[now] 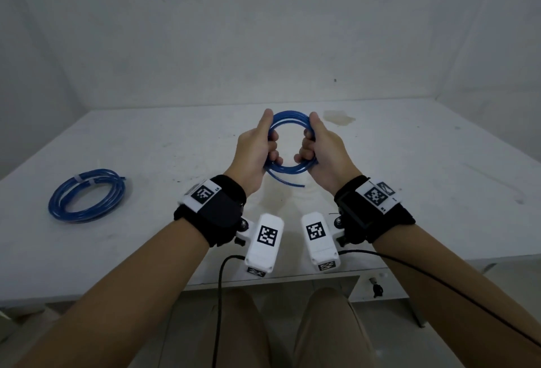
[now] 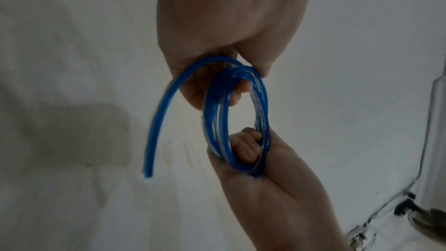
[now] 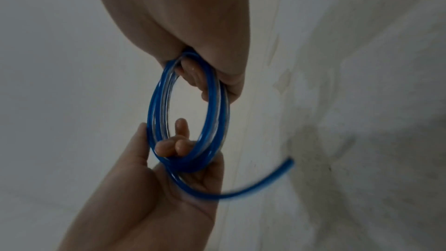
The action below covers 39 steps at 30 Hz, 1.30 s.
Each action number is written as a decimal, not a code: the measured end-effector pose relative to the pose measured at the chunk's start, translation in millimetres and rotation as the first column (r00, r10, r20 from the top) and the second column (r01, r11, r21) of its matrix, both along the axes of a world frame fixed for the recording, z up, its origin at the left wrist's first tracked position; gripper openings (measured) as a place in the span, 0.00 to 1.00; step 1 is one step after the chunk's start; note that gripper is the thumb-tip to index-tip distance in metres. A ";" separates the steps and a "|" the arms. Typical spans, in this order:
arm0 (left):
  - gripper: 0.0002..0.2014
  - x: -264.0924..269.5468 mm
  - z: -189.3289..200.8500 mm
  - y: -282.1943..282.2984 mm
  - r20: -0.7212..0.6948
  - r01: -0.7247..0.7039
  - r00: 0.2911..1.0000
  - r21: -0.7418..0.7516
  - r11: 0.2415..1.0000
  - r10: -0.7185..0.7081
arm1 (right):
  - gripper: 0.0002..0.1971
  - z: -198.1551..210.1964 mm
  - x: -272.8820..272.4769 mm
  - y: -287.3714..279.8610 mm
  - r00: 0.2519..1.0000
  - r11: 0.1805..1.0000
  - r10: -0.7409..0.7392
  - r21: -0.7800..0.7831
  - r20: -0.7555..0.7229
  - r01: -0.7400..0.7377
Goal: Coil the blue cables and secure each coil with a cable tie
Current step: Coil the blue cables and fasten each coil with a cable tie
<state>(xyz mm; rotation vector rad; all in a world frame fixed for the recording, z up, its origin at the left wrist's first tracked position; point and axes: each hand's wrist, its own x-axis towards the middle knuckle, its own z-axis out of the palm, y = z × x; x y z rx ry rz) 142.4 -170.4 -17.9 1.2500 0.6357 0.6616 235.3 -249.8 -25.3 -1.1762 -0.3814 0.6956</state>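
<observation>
Both hands hold a blue cable coil (image 1: 289, 120) upright above the middle of the white table (image 1: 409, 177). My left hand (image 1: 257, 148) grips the coil's left side, fingers curled through the ring. My right hand (image 1: 320, 148) grips the right side the same way. A loose cable end (image 1: 289, 183) sticks out under the coil towards the right. In the left wrist view the coil (image 2: 224, 114) runs between the two hands, and the free end (image 2: 156, 127) hangs loose. The right wrist view shows the coil (image 3: 156, 110) and its blurred tail (image 3: 260, 186).
A second blue coil (image 1: 87, 196), bound with a white cable tie (image 1: 77, 178), lies flat on the table at the left. A stain (image 1: 339, 117) marks the tabletop behind my hands. White walls close the table at the back and sides. Black cords hang from my wrist cameras.
</observation>
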 end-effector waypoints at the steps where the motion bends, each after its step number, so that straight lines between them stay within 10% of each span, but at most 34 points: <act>1: 0.20 1.0 0.1 -0.3 0.011 -0.027 1.000 -0.011 1.000 0.027 | 0.20 -1.7 -0.9 0.4 1.000 1.000 0.014 -0.005 0.003 -0.014; 13: 0.16 -0.4 6.0 6.4 -0.184 0.076 0.983 0.283 0.956 -0.023 | 0.24 8.6 1.7 -1.1 0.884 0.935 0.188 -0.353 0.428 -0.028; 23: 0.22 -1.5 -7.1 2.5 -0.096 0.060 0.994 0.117 0.991 -0.048 | 0.19 -5.9 -2.2 3.9 0.992 0.991 -0.126 -0.032 0.027 0.127; 39: 0.16 0.5 4.9 14.6 -0.243 0.174 0.967 0.421 0.890 -0.074 | 0.21 6.8 4.0 -12.0 0.915 0.920 0.327 -0.299 0.234 -0.252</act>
